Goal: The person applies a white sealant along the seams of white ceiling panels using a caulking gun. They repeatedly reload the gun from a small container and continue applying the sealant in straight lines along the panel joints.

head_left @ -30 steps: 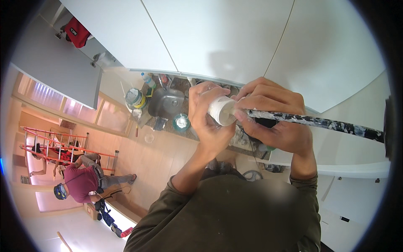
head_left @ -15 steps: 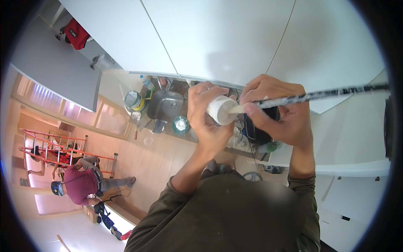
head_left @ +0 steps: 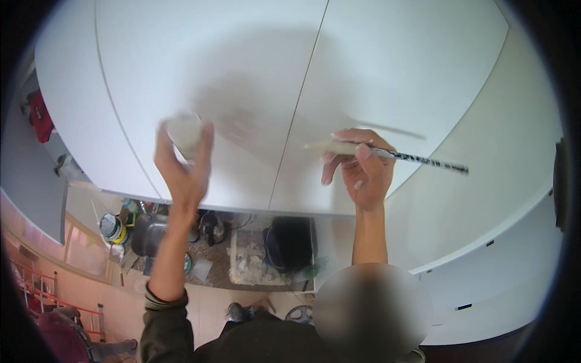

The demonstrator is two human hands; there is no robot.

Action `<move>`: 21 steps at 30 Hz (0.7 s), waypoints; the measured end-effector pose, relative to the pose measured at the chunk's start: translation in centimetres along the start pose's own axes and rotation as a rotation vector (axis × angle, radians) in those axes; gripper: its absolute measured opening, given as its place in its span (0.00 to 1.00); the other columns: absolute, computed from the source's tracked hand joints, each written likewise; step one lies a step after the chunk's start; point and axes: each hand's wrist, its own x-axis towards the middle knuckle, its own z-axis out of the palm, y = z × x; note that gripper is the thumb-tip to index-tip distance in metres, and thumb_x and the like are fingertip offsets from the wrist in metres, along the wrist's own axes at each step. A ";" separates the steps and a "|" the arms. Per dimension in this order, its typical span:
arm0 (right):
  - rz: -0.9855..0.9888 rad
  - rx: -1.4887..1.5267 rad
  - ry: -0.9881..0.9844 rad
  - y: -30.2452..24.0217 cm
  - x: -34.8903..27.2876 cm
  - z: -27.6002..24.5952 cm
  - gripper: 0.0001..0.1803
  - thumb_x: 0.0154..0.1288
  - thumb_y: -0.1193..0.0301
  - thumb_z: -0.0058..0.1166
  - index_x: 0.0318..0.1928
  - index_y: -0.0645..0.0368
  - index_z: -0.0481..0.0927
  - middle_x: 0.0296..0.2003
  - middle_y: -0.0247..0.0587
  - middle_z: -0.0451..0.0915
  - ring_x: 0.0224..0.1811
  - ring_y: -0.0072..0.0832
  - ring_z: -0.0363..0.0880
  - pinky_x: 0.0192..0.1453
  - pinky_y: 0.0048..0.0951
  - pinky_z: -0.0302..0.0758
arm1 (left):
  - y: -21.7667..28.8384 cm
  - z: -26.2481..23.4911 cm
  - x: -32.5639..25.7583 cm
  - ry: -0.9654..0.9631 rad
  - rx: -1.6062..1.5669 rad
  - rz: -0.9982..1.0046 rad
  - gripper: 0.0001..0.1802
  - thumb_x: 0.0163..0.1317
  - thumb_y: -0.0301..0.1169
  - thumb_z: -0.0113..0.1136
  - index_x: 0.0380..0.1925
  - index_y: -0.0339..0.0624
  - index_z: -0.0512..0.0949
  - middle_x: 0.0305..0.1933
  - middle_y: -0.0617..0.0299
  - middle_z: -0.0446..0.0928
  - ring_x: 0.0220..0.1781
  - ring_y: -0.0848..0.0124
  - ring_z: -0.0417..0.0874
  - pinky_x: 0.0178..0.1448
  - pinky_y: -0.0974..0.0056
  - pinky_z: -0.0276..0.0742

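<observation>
My left hand [head_left: 185, 178] is wrapped around a small white cup [head_left: 185, 130] and holds it up in front of the white cabinet doors [head_left: 242, 72]. Motion blurs the cup, and what is inside it cannot be made out. Between the fingers of my right hand [head_left: 372, 172] lies a thin paintbrush [head_left: 426, 161] with a black-and-white speckled handle. Its pale tip points left toward a cabinet door, near the seam between two doors; whether it touches is unclear. White smears mark my right fingers.
Below the cabinets runs a counter with a sink [head_left: 151, 235], a paint tub [head_left: 111, 227], a black boxy item [head_left: 289, 243] and a plastic-covered tray [head_left: 257, 269]. At the lower left, a person in a maroon shirt [head_left: 60, 336] stands by an orange ladder [head_left: 100, 320].
The brush has come out of the cup. My hands have moved apart, the left one raised to the left with the cup, and my view has shifted toward the cabinet doors.
</observation>
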 end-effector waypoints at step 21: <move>-0.855 -0.930 -0.084 3.3 12.6 -4.5 0.15 0.71 0.70 0.55 0.30 0.70 0.80 0.16 0.47 0.80 0.09 0.27 0.75 0.16 0.23 0.74 | -6.5 6.5 6.8 0.287 -0.074 0.408 0.08 0.60 0.25 0.65 0.30 0.31 0.76 0.38 0.55 0.73 0.35 0.69 0.74 0.38 0.68 0.70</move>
